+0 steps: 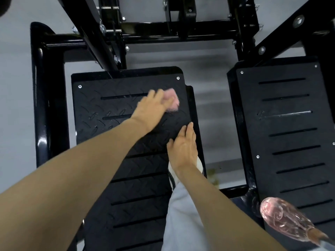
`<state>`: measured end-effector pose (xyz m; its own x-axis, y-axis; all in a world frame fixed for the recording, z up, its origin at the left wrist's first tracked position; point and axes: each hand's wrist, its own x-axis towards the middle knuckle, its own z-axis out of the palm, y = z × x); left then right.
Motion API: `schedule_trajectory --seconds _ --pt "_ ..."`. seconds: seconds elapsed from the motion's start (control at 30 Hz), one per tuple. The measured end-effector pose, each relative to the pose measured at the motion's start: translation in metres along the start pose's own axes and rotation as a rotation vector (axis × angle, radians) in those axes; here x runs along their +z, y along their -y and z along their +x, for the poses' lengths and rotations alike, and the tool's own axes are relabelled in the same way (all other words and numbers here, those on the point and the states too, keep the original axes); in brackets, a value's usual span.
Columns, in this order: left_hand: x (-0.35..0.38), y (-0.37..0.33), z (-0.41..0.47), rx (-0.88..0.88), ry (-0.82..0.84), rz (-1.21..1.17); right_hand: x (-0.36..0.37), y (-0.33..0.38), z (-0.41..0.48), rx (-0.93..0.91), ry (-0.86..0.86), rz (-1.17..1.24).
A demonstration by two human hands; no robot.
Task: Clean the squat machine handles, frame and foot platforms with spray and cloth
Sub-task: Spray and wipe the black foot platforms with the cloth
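Note:
My left hand [151, 107] grips a bunched pink cloth [172, 99] against the upper part of the left foot platform [101, 113], a black tread plate with slots. The hand and cloth are motion-blurred. My right hand [183, 147] rests flat, fingers straight, on the same platform near its right edge. The right foot platform [290, 127] lies apart to the right, with a pale streak on one slot. Black frame tubes [39, 87] run along the left side and across the top. A clear bottle of pinkish liquid [282, 220] shows at the lower right, blurred.
My grey trouser leg [181, 218] and a white shoe [200, 165] stand on the left platform under my right wrist. Grey floor [213, 109] shows between the platforms, with a yellowish stain [212, 173] near the front bar. Bolted uprights [272, 42] rise at the top.

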<state>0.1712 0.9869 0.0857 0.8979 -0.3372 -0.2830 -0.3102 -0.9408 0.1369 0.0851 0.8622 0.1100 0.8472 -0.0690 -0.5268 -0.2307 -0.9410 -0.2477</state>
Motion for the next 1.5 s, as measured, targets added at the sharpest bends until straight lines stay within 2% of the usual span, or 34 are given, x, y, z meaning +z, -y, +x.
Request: schedule_trajectory --seconds 0.07,0.1,0.23,0.27,0.4,0.47,0.53,0.63,0.7,0.77,0.87,0.93,1.0,1.07,1.1,1.13,1.23,1.27,1.3,1.37,1.5 --pt "-0.005 -0.008 -0.005 -0.185 0.001 0.013 0.002 -0.001 0.000 0.000 0.009 0.003" --pt "-0.004 -0.016 -0.009 -0.180 0.013 -0.001 0.003 -0.001 0.000 -0.007 0.020 -0.004" --pt "-0.001 -0.013 -0.028 0.192 0.108 0.028 0.005 0.000 -0.002 -0.011 0.044 -0.012" --pt "-0.001 0.001 -0.030 0.184 0.119 0.051 0.004 0.001 -0.002 -0.005 0.048 -0.018" --pt "0.000 0.050 -0.044 -0.238 0.032 0.025 0.006 0.008 -0.002 0.016 0.042 -0.023" --pt "0.000 0.055 -0.051 -0.340 0.031 0.018 0.010 0.010 -0.004 0.005 0.035 -0.088" --pt "0.002 0.049 -0.056 -0.267 0.075 0.009 0.014 0.011 -0.006 -0.014 0.036 -0.158" --pt "-0.001 0.045 -0.060 0.085 0.188 0.091 0.014 0.019 -0.005 -0.011 0.047 -0.176" --pt "-0.009 0.063 -0.059 0.186 0.221 0.182 0.014 0.027 -0.004 -0.004 0.055 -0.150" --pt "-0.012 0.083 -0.064 0.037 0.184 0.176 0.016 0.034 -0.004 -0.023 0.060 -0.123" --pt "-0.006 0.089 -0.076 -0.372 0.052 0.041 0.021 0.039 -0.009 -0.059 0.065 -0.102" --pt "-0.002 0.075 -0.081 -0.442 0.048 0.018 0.026 0.042 -0.011 -0.083 0.071 -0.104" --pt "0.001 0.056 -0.086 -0.288 0.070 0.029 0.027 0.042 -0.011 -0.087 0.069 -0.101" --pt "0.004 0.050 -0.095 0.016 0.123 0.139 0.027 0.044 -0.012 -0.083 0.070 -0.089" --pt "0.007 0.057 -0.101 0.109 0.149 0.217 0.027 0.044 -0.012 -0.080 0.068 -0.087" --pt "0.007 0.070 -0.106 0.086 0.155 0.270 0.028 0.045 -0.012 -0.080 0.069 -0.086" --pt "0.007 0.110 -0.119 -0.384 0.024 0.139 0.030 0.048 -0.014 -0.084 0.082 -0.098" --pt "0.007 0.116 -0.122 -0.505 -0.013 0.077 0.031 0.049 -0.014 -0.084 0.082 -0.107" --pt "0.007 0.115 -0.122 -0.541 -0.018 0.041 0.032 0.050 -0.015 -0.082 0.083 -0.118" --pt "0.008 0.107 -0.123 -0.474 0.030 0.017 0.034 0.053 -0.016 -0.080 0.086 -0.142" --pt "0.015 0.115 -0.139 0.011 0.106 0.175 0.036 0.061 -0.015 -0.094 0.078 -0.125"
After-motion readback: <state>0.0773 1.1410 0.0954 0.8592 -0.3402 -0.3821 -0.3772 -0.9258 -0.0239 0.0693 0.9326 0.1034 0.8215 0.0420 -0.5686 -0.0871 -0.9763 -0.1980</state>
